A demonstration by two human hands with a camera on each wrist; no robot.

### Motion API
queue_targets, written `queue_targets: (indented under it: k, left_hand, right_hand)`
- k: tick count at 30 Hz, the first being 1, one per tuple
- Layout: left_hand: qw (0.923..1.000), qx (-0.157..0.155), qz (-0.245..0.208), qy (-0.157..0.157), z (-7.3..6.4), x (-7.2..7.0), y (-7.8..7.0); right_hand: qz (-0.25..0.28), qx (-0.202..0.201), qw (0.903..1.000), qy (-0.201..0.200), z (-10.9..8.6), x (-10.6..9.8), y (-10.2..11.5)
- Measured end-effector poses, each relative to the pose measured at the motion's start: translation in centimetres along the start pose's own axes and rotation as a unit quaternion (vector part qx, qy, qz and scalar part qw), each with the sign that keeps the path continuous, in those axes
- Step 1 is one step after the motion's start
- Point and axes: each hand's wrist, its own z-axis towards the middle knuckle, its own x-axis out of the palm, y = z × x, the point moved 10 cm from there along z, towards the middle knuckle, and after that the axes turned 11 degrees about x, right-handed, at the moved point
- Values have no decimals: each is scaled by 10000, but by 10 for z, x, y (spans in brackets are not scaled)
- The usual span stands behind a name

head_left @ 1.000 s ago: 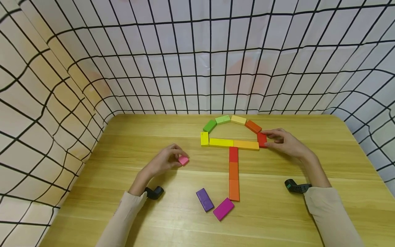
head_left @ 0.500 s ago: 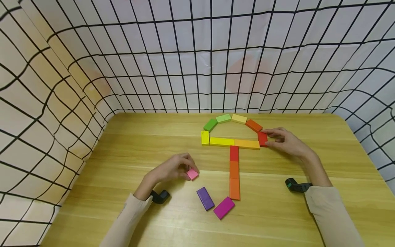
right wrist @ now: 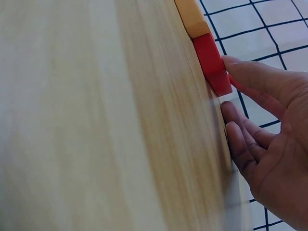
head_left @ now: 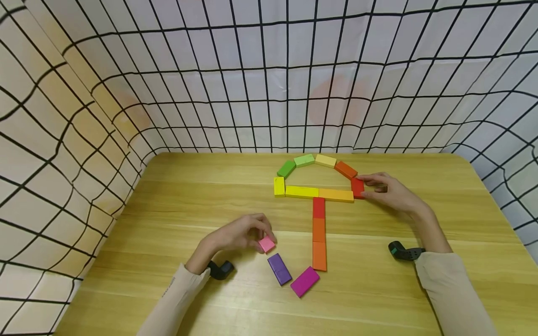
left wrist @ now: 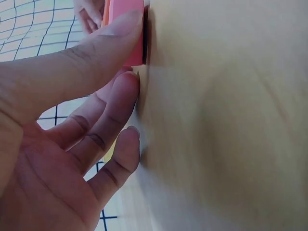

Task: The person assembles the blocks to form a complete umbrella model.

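Note:
My left hand [head_left: 245,233] pinches a small pink block [head_left: 266,244] between thumb and fingers, just beyond the upper end of a purple block [head_left: 279,269]. The left wrist view shows the thumb against the pink block's side, close to the table surface. A magenta block [head_left: 305,282] lies to the right of the purple one, touching or nearly touching the foot of a column of red and orange blocks [head_left: 319,230]. At the right end of an arch, my right hand [head_left: 392,192] holds a red block [head_left: 357,188] between thumb and forefinger; its other fingers are loosely bent.
Yellow, green, cream and orange blocks form the arch above a straight bar of yellow blocks [head_left: 301,192] and light orange blocks [head_left: 336,195]. Everything lies on a wooden table [head_left: 201,186]. A white cloth with black grid lines [head_left: 269,84] hangs behind and beside it.
My left hand has carried the pink block right and nearer to me, toward the purple block's upper end. My right hand has stayed at the red block.

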Motion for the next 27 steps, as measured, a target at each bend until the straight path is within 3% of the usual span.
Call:
queue_targets:
  k: [2,9,18,27]
  left_hand:
    - [10000,17,-80,22,1,2,1]
    - [9943,-269,-1035,16,1,10,1]
    - [9992,-63,-336,229,2,13,-7]
    - [9992,-22,177,369,5,16,-12]
  right_hand:
    - [13,-29,10000,0,0,0,1]
    - [-73,-146,9999,-20,1,0,2]
    - [-69,-86,9999,-2,1,1,0]
    - [-69,-68,10000,-5,1,0,2]
